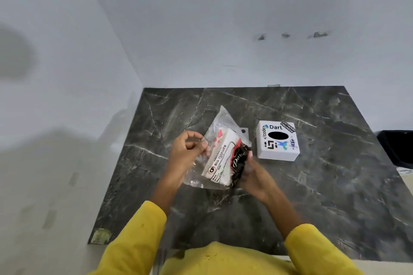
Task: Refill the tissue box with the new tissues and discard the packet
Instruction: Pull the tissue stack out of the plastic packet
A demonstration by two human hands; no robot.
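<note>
Bright yellow long sleeves [138,234] and matching top.

Both hands hold the tissue packet [223,158] above the dark marble counter [324,185]. The left hand [187,147] pinches its clear plastic edge; the right hand [254,174] grips its dark end. The stickered white box [277,140] sits just beyond the right hand.

Bare countertop [335,185] surrounds the tissue box [277,140]; walls close two sides.
</note>
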